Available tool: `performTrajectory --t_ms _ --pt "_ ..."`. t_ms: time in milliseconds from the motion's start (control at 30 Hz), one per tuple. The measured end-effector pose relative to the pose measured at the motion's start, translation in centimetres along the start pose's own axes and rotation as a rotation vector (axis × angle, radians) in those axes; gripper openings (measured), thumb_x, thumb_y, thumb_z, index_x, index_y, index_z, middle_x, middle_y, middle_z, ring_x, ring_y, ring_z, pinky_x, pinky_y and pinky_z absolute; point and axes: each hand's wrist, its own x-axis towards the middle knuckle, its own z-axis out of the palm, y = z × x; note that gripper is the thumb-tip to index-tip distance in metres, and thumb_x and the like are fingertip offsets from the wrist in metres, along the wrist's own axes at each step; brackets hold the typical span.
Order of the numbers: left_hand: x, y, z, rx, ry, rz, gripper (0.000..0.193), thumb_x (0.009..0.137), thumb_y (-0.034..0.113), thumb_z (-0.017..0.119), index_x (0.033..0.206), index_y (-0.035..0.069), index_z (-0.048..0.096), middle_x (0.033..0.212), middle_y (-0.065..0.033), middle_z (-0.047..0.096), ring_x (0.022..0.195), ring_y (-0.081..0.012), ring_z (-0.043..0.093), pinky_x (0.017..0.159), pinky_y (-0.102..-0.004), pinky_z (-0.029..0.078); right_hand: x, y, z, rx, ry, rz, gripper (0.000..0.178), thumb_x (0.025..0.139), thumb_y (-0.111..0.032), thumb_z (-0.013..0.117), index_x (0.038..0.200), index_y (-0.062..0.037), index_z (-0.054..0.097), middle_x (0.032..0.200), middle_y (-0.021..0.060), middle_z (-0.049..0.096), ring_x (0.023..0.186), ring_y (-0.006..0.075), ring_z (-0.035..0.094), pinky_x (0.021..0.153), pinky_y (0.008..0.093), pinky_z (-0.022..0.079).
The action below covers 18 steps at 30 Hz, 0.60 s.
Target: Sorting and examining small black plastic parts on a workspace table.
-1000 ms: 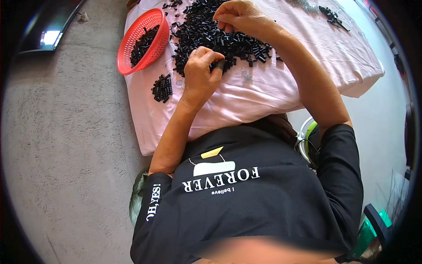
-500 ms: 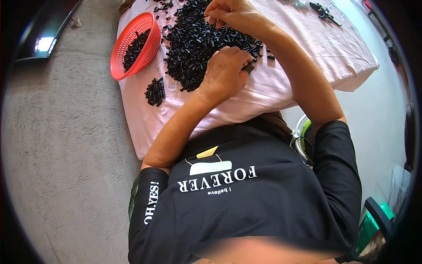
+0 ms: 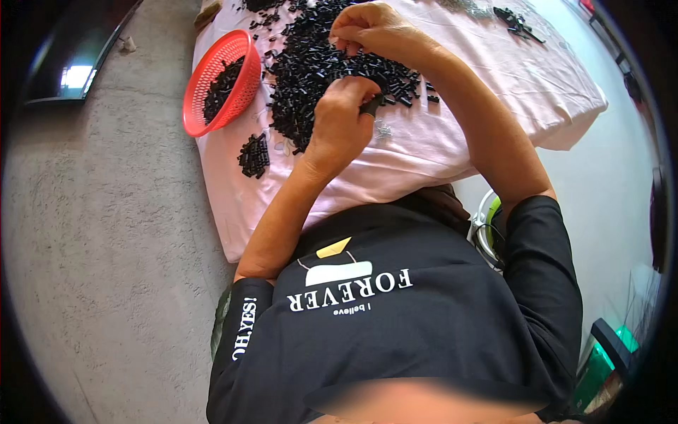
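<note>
While you lean over the pink cloth-covered surface [image 3: 452,141], a wide heap of small black plastic pieces [image 3: 311,63] covers its middle. Left of the heap sits a red mesh plastic basket [image 3: 212,71]. Your left hand [image 3: 342,120] pinches one black piece at the heap's near edge; your right hand [image 3: 371,32], fingers curled together, picks at its far side.

- My two bare hands are both up on the table: my left hand [image 3: 339,120] and my right hand [image 3: 371,32].
- One small black tube-shaped piece [image 3: 372,106] sits pinched in my left fingers.
- One round red plastic mesh basket [image 3: 212,85] holds black pieces, too many to count.
- One big heap of small black plastic pieces [image 3: 311,63], too many to count.
- One small separate cluster of black pieces [image 3: 253,155].
- One further small bunch of black pieces [image 3: 515,20] at the far right.
- One pale pink cloth [image 3: 452,134] covers the table.
</note>
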Motion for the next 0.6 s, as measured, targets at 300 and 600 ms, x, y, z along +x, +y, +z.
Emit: performTrajectory --t_ms 300,600 --pt "-1.2 -0.4 -4.2 0.013 0.261 -0.247 0.029 0.072 -0.008 0.058 0.099 0.002 0.062 0.087 -0.0093 0.067 0.084 -0.0181 0.065 0.081 -0.03 0.051 -2.1 -0.9 1.4 0.002 -0.355 0.154 0.018 0.093 -0.023 0.061 0.097 -0.0055 0.065 0.084 0.0012 0.067 0.074 0.0072 0.063 0.063 0.0193 0.049" --pt "-0.8 -0.7 -4.5 -0.003 0.278 -0.194 0.029 0.073 -0.008 0.058 0.1 0.002 0.062 0.088 -0.009 0.067 0.083 -0.0185 0.065 0.081 -0.0296 0.051 -1.7 -0.5 2.1 0.118 -0.319 0.146 0.016 0.092 -0.017 0.063 0.1 -0.004 0.063 0.09 0.005 0.069 0.076 0.0094 0.067 0.069 0.0212 0.054"
